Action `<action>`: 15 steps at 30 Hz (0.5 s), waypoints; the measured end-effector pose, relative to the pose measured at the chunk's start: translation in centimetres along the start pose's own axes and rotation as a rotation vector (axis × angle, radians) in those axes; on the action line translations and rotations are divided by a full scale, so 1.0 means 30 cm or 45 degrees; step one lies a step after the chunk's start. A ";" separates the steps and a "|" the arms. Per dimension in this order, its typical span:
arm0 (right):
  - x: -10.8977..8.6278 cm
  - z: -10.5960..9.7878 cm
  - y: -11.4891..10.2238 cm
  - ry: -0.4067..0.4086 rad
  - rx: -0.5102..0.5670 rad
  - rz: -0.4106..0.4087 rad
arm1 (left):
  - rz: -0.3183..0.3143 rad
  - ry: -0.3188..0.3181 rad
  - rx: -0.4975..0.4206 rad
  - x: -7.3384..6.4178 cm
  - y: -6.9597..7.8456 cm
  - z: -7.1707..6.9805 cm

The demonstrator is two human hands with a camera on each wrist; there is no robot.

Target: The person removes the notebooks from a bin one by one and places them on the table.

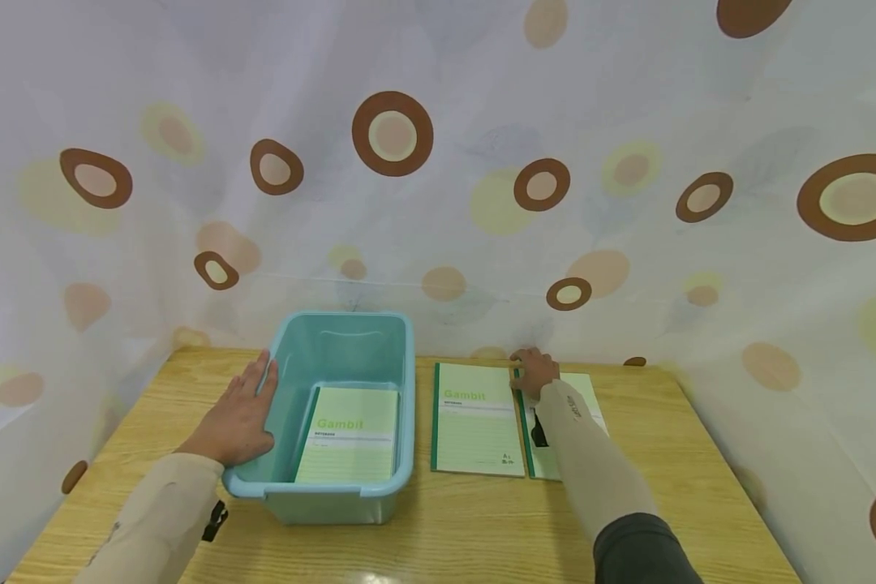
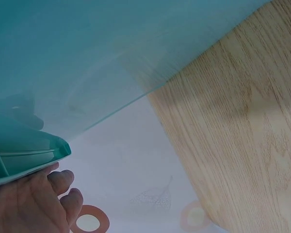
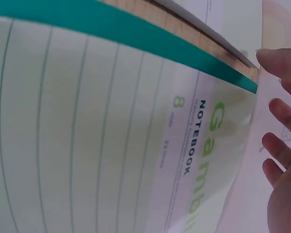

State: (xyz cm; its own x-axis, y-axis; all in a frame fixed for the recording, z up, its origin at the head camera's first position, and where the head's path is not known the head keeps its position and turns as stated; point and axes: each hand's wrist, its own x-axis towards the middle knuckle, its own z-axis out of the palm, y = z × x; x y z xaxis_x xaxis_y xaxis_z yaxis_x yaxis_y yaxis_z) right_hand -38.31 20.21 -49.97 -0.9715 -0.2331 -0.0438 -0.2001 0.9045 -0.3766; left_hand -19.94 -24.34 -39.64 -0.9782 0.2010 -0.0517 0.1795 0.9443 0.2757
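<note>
A light-blue plastic tub (image 1: 407,389) stands left of centre, with a pale green "Gambit" notebook (image 1: 350,442) lying flat inside. My left hand (image 1: 237,414) rests on the tub's left rim, its fingers extended; in the left wrist view it touches the rim's edge. To the tub's right lies another Gambit notebook (image 1: 478,418) with a green spine. A further notebook (image 3: 111,121) lies beside it, partly covered by my right forearm. My right hand (image 1: 536,373) is at that notebook's far end, fingers apart, with nothing seen between them; contact cannot be told.
The things stand on a wood-grain table (image 1: 474,535). A pale sheet (image 1: 453,268) with brown and yellow oval prints hangs behind the table and along both sides. Narrow gaps separate the tub and the two notebooks outside it.
</note>
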 end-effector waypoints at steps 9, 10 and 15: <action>-0.022 0.006 -0.021 0.032 0.039 0.077 | -0.006 0.001 -0.002 -0.002 0.004 -0.002; -0.023 0.008 -0.024 0.055 0.047 0.081 | -0.006 0.002 -0.003 -0.001 0.005 -0.002; -0.029 -0.011 -0.098 0.239 0.173 0.033 | -0.007 0.003 0.000 0.001 0.007 0.001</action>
State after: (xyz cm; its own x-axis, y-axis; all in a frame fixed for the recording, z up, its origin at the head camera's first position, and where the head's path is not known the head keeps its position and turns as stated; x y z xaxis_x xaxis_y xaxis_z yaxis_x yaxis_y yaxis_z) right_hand -36.92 17.86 -48.53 -0.9853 -0.1284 0.1127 -0.1678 0.8500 -0.4993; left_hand -19.94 -24.13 -39.61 -0.9795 0.1948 -0.0508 0.1738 0.9456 0.2752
